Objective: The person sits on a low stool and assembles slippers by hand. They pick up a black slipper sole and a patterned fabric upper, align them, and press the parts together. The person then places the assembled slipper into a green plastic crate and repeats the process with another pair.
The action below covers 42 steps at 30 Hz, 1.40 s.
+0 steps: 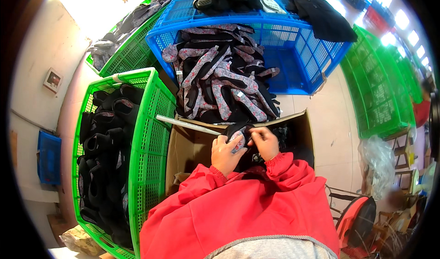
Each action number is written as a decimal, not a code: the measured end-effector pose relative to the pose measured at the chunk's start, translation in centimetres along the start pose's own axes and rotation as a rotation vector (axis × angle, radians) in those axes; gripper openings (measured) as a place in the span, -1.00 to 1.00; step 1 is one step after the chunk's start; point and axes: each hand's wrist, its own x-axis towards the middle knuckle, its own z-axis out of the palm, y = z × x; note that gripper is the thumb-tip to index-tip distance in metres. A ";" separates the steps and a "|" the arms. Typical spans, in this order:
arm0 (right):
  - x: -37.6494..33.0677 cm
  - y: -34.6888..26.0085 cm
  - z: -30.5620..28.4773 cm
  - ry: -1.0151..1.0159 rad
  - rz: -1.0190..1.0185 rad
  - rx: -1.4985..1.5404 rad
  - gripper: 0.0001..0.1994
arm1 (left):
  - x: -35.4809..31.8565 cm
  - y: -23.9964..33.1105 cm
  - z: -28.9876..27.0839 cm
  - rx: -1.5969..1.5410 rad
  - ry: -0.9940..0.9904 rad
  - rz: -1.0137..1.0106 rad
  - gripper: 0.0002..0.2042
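Over an open cardboard box, my left hand (224,155) is closed around a black fabric shoe upper (238,137) with a flowered grey-and-pink lining. At the upper's right edge, my right hand (266,144) has its fingers curled in a pinch on the fabric. A pale rod (187,124) lies across the box's left corner, and its right end reaches close to my left hand. Below my hands the cardboard box (187,150) holds dark items, mostly hidden by my arms and red sleeves.
Ahead, a blue crate (300,85) lies on its side, with a heap of flowered black uppers (220,82) spilling out. To the left stands a green crate (149,153) full of black shoe uppers (103,144). Another green crate (373,82) stands far right; a red-and-black chair (355,222) is near right.
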 end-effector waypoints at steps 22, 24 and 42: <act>-3.3 6.4 -0.9 0.114 -0.039 -0.514 -0.67 | -2.1 -2.7 0.1 0.094 -0.215 0.435 -0.54; -3.3 5.7 -0.8 0.100 -0.001 -0.576 -0.69 | -1.6 -2.1 0.6 0.072 -0.183 0.395 -0.55; -2.0 4.9 0.6 0.140 0.094 -0.642 -0.64 | 4.1 -3.6 4.7 0.198 -0.030 0.219 -0.70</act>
